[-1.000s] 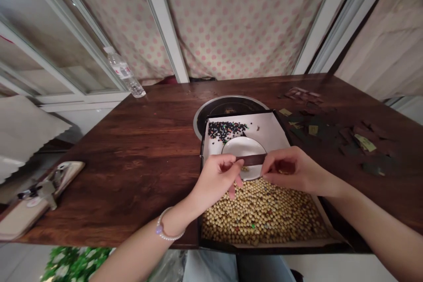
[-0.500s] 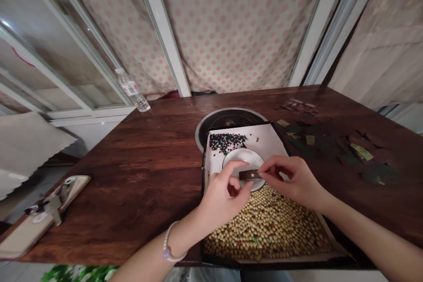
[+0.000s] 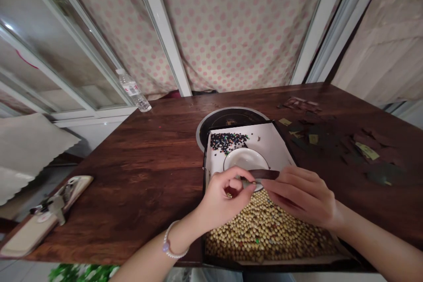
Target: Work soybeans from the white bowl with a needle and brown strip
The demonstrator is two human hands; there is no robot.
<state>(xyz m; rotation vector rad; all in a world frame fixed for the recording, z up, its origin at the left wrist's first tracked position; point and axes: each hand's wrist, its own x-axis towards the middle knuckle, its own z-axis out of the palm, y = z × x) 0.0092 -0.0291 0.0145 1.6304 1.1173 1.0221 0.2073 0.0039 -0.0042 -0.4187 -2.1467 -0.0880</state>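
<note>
Over a shallow black-edged tray (image 3: 287, 141), both hands meet in front of a white bowl (image 3: 246, 156) with a dark rim. My right hand (image 3: 304, 194) is closed on a flat dark brown strip (image 3: 264, 174), which sticks out toward the left. My left hand (image 3: 228, 196) has thumb and forefinger pinched together beside the right fingertips; a small, thin bit shows between them, its kind unclear. Below the hands spreads a layer of small yellowish beads (image 3: 261, 229), with a few coloured ones among them. Small dark beads (image 3: 228, 142) lie in the tray's far left corner.
A round black plate (image 3: 221, 119) with a silvery rim sits behind the tray. Dark scraps and yellow labels (image 3: 366, 150) are scattered at right. A water bottle (image 3: 134, 90) stands at the back left; keys (image 3: 57, 207) lie on a pale flat object (image 3: 28, 235) near the left edge.
My right hand has turned over and moved slightly right and nearer, taking the brown strip along. My left thumb and forefinger have closed from a gap into a pinch.
</note>
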